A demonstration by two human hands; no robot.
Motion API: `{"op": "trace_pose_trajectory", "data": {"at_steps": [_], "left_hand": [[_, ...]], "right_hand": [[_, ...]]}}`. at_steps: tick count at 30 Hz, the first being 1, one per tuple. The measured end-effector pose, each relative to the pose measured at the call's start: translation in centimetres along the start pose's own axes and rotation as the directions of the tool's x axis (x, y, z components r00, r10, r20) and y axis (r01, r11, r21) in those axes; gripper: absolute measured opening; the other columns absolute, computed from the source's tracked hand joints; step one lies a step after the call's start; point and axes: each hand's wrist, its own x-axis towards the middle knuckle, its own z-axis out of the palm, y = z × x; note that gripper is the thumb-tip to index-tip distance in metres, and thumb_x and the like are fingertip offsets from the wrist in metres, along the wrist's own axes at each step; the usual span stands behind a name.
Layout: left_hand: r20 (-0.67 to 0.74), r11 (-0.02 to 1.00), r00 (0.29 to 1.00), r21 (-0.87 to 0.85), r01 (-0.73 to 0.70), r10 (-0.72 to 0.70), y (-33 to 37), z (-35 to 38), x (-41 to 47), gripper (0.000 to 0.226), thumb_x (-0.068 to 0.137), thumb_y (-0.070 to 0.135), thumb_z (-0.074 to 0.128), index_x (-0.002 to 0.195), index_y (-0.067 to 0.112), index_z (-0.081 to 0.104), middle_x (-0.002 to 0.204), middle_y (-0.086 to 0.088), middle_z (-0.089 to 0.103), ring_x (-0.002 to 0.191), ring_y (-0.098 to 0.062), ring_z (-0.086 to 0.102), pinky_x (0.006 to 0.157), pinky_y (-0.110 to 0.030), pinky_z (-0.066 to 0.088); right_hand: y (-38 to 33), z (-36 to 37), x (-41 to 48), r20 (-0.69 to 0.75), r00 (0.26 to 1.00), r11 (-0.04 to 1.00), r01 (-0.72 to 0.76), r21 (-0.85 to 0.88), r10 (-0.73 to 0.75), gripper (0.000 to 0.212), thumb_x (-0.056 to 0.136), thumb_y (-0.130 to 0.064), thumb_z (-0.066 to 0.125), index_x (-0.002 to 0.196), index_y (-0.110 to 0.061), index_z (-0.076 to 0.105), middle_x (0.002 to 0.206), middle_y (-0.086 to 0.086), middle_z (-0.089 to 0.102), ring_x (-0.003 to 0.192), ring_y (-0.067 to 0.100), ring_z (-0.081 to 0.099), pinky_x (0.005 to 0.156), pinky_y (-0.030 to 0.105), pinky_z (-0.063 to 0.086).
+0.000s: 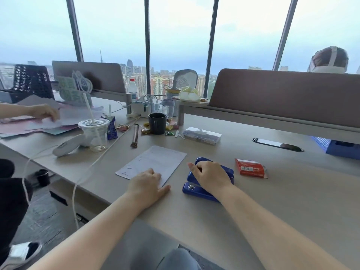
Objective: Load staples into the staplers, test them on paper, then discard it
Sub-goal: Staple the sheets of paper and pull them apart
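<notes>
Right hand [209,177] clenched over blue stapler [206,184] on bench [292,201] | left hand [148,184] flat, released, pinning paper sheet [153,162] | red staple box [250,168] just beside | step: likely loading or testing | next: slide paper into stapler mouth

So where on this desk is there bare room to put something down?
Bare desk lies right of the blue stapler and near the red staple box, also between that box and the clear plastic case. It is crowded around the dark mug and the iced-drink cup.
</notes>
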Motion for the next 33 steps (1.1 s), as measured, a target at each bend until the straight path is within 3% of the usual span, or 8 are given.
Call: {"op": "trace_pose_trajectory", "data": {"at_steps": [7, 10, 15, 19, 24, 29, 33], "left_hand": [[-0.138, 0.994, 0.990, -0.106, 0.011, -0.026, -0.4, 1.3, -0.3, 0.040, 0.088, 0.044, 0.046, 0.107, 0.013, 0.060, 0.117, -0.004, 0.061, 0.106, -0.025, 0.058, 0.089, -0.031, 0.045], [-0.180, 0.990, 0.983, -0.138, -0.003, -0.022, -0.7, 1.8, -0.1, 0.036, 0.089, 0.042, 0.044, 0.100, 0.014, 0.063, 0.110, -0.003, 0.065, 0.099, -0.025, 0.061, 0.084, -0.033, 0.048], [-0.220, 0.976, 0.975, -0.207, -0.069, 0.022, -0.9, 1.8, -0.3, 0.028, 0.090, 0.029, 0.049, 0.113, 0.018, 0.059, 0.116, -0.003, 0.065, 0.106, -0.026, 0.060, 0.089, -0.033, 0.046], [-0.255, 0.946, 0.967, -0.318, -0.060, -0.025, -1.2, 1.9, -0.4, 0.046, 0.080, 0.000, 0.045, 0.120, 0.019, 0.058, 0.121, -0.003, 0.065, 0.113, -0.026, 0.058, 0.095, -0.032, 0.045], [-0.327, 0.935, 0.944, -0.324, -0.143, 0.031, -1.6, 1.9, -0.7, 0.035, 0.075, 0.002, 0.051, 0.096, 0.020, 0.071, 0.103, 0.002, 0.072, 0.099, -0.023, 0.064, 0.085, -0.034, 0.051], [-0.419, 0.868, 0.873, -0.301, -0.394, 0.250, -1.8, 1.9, -1.2, 0.031, 0.068, 0.008, 0.052, 0.083, 0.024, 0.074, 0.084, 0.007, 0.073, 0.080, -0.013, 0.065, 0.069, -0.025, 0.050], [-0.510, 0.839, 0.841, -0.367, -0.402, 0.180, -1.6, 1.8, -1.6, 0.031, 0.066, 0.006, 0.051, 0.081, 0.024, 0.072, 0.083, 0.009, 0.073, 0.074, -0.008, 0.065, 0.065, -0.023, 0.051]], "right_hand": [[0.0, 0.7, 1.1, 0.037, 0.999, 1.000, 0.013, 0.003, -0.013, 0.048, 0.095, -0.044, 0.034, 0.055, -0.019, 0.044, 0.056, -0.005, 0.048, 0.053, 0.008, 0.044, 0.048, 0.021, 0.028], [0.0, 0.9, 1.2, 0.029, 1.000, 1.000, 0.003, 0.027, -0.004, 0.050, 0.095, -0.044, 0.034, 0.051, -0.021, 0.039, 0.053, -0.006, 0.045, 0.051, 0.008, 0.043, 0.047, 0.023, 0.029], [0.1, 0.8, 1.1, 0.002, 1.000, 0.999, 0.016, 0.047, -0.016, 0.048, 0.095, -0.042, 0.036, 0.051, -0.024, 0.039, 0.051, -0.008, 0.044, 0.049, 0.007, 0.042, 0.047, 0.023, 0.027], [0.2, 0.8, 1.1, 0.014, 1.000, 0.997, 0.020, 0.076, -0.022, 0.047, 0.094, -0.043, 0.036, 0.051, -0.025, 0.039, 0.051, -0.008, 0.045, 0.050, 0.007, 0.042, 0.048, 0.024, 0.029], [0.2, 0.7, 1.3, 0.020, 1.000, 0.995, 0.004, 0.102, -0.006, 0.046, 0.094, -0.043, 0.038, 0.051, -0.026, 0.038, 0.051, -0.008, 0.043, 0.050, 0.007, 0.041, 0.049, 0.025, 0.029], [0.7, 0.9, 1.6, 0.089, 0.995, 0.990, -0.047, 0.130, 0.035, 0.043, 0.092, -0.046, 0.040, 0.054, -0.025, 0.041, 0.054, -0.008, 0.046, 0.053, 0.009, 0.043, 0.053, 0.027, 0.034], [0.7, 0.6, 1.8, 0.121, 0.991, 0.990, -0.064, 0.128, 0.048, 0.044, 0.092, -0.047, 0.040, 0.055, -0.022, 0.042, 0.054, -0.005, 0.047, 0.053, 0.011, 0.044, 0.055, 0.028, 0.036]]}}
